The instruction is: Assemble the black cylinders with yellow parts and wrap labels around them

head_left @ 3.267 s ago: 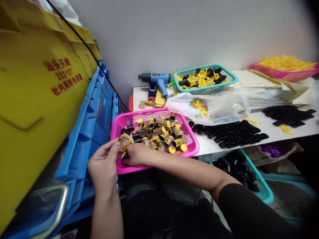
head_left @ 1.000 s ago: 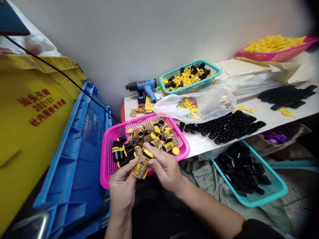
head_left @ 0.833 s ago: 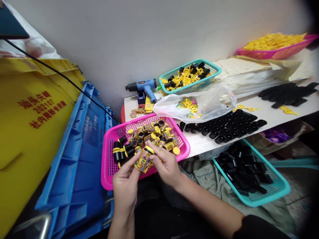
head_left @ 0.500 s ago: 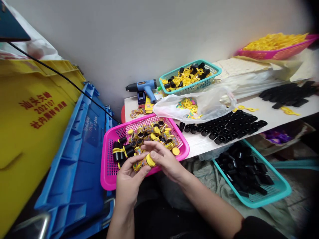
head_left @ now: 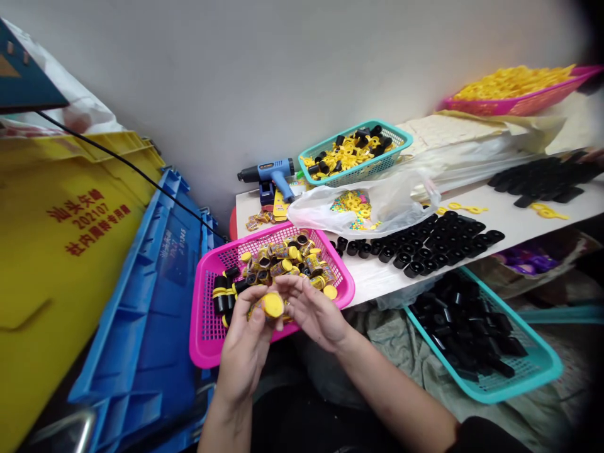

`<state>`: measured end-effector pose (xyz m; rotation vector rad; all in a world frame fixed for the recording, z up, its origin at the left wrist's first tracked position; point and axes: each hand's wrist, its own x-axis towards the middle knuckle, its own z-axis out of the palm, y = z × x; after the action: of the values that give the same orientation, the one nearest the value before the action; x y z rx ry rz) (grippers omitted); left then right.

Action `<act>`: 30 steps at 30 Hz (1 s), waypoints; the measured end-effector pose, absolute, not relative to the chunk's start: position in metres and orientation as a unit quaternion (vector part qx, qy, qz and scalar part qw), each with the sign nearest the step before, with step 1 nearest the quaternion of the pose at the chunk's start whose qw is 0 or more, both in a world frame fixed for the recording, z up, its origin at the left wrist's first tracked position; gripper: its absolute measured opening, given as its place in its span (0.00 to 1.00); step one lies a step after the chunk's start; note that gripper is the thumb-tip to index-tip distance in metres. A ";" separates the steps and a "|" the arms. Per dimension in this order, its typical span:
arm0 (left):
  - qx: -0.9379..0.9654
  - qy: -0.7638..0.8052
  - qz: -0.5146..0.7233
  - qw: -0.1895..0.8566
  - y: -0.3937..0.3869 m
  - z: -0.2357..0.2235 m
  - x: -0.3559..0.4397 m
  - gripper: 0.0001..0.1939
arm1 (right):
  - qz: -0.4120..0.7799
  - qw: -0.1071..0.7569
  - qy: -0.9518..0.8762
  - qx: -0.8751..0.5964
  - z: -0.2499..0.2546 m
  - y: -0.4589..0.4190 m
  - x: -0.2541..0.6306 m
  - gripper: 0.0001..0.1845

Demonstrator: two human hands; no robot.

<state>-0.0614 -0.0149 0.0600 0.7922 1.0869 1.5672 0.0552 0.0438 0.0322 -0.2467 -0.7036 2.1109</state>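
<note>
Over the near edge of the pink basket (head_left: 201, 352), my left hand (head_left: 243, 343) is closed round a small yellow-capped bottle (head_left: 272, 305) in a printed yellow sleeve. Its round cap faces me and to the right; the bottle's lower part is hidden by my fingers. Beside the cap, my right hand (head_left: 314, 311) is open, fingers slightly curved and apart, holding nothing that I can see. Several similar sleeved bottles (head_left: 283, 251) lie heaped in the basket. Plain black bottles with yellow rims (head_left: 220, 296) are at its left side.
On the white table stand a blue heat gun (head_left: 274, 173), a teal basket (head_left: 356, 154) of yellow and black parts, a plastic bag (head_left: 401, 198) and rows of black tubes (head_left: 425, 245). A lower teal basket (head_left: 542, 371) holds black tubes. Blue crates (head_left: 136, 327) rise at left.
My right hand came out of the basket, and both hands held the sleeved bottle. Since then the bottle has turned cap towards me, and my right hand has let go of it.
</note>
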 end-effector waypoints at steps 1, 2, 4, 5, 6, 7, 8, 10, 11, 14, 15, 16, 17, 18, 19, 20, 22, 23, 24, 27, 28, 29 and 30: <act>0.315 0.441 0.654 0.527 -0.015 0.061 -0.060 0.13 | 0.840 0.446 -0.294 -0.099 0.033 0.046 0.059 0.22; 0.306 0.437 0.655 0.536 -0.015 0.062 -0.059 0.13 | 0.831 0.452 -0.307 -0.103 0.034 0.047 0.063 0.20; 0.298 0.438 0.652 0.542 -0.016 0.062 -0.059 0.14 | 0.819 0.458 -0.326 -0.117 0.034 0.049 0.069 0.20; 0.300 0.442 0.649 0.543 -0.015 0.063 -0.059 0.14 | 0.814 0.460 -0.332 -0.128 0.034 0.050 0.072 0.21; 0.306 0.447 0.646 0.538 -0.012 0.063 -0.059 0.14 | 0.808 0.464 -0.337 -0.139 0.033 0.050 0.073 0.22; 0.316 0.455 0.645 0.526 -0.006 0.063 -0.060 0.13 | 0.798 0.471 -0.342 -0.154 0.032 0.051 0.074 0.22; 0.332 0.470 0.645 0.504 0.002 0.064 -0.061 0.13 | 0.785 0.483 -0.348 -0.173 0.031 0.052 0.075 0.22; 0.376 0.522 0.634 0.430 0.026 0.068 -0.064 0.13 | 0.739 0.509 -0.376 -0.231 0.028 0.055 0.075 0.20; 0.402 0.561 0.614 0.382 0.040 0.070 -0.067 0.14 | 0.709 0.516 -0.401 -0.263 0.027 0.057 0.075 0.19; 0.430 0.636 0.559 0.314 0.076 0.077 -0.078 0.18 | 0.613 0.487 -0.529 -0.329 0.027 0.063 0.078 0.15; 0.430 0.646 0.552 0.306 0.082 0.078 -0.083 0.20 | 0.573 0.462 -0.586 -0.340 0.028 0.065 0.080 0.14; 0.431 0.655 0.545 0.298 0.083 0.079 -0.088 0.21 | 0.523 0.431 -0.647 -0.350 0.029 0.068 0.080 0.13; 0.435 0.663 0.536 0.289 0.081 0.078 -0.093 0.21 | 0.466 0.392 -0.707 -0.360 0.032 0.071 0.080 0.11; 0.441 0.669 0.527 0.283 0.075 0.077 -0.098 0.21 | 0.404 0.346 -0.762 -0.369 0.034 0.073 0.077 0.10; 0.446 0.674 0.518 0.280 0.067 0.076 -0.102 0.21 | 0.343 0.294 -0.810 -0.373 0.037 0.076 0.072 0.09; 0.449 0.677 0.511 0.280 0.058 0.073 -0.106 0.20 | 0.284 0.236 -0.852 -0.372 0.040 0.078 0.065 0.09; 0.448 0.678 0.505 0.292 0.041 0.067 -0.111 0.17 | 0.190 0.122 -0.906 -0.359 0.045 0.081 0.043 0.11; 0.446 0.677 0.503 0.298 0.033 0.064 -0.113 0.16 | 0.158 0.078 -0.919 -0.354 0.046 0.081 0.030 0.12; 0.444 0.676 0.503 0.304 0.027 0.060 -0.116 0.16 | 0.136 0.045 -0.925 -0.353 0.047 0.082 0.017 0.13; 0.433 0.668 0.519 0.312 0.012 0.050 -0.127 0.18 | 0.118 0.002 -0.926 -0.359 0.046 0.082 -0.011 0.11; 0.426 0.665 0.529 0.311 0.009 0.047 -0.132 0.19 | 0.115 -0.004 -0.927 -0.358 0.045 0.082 -0.014 0.11; 0.418 0.662 0.540 0.308 0.005 0.045 -0.137 0.19 | 0.111 -0.007 -0.928 -0.357 0.044 0.082 -0.014 0.12; 0.408 0.660 0.552 0.305 0.002 0.043 -0.141 0.19 | 0.108 -0.007 -0.928 -0.355 0.043 0.083 -0.010 0.12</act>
<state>-0.1413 0.0018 0.0429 1.0799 1.7486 1.4624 -0.0100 0.0829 0.0428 -1.1219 -2.9300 0.3417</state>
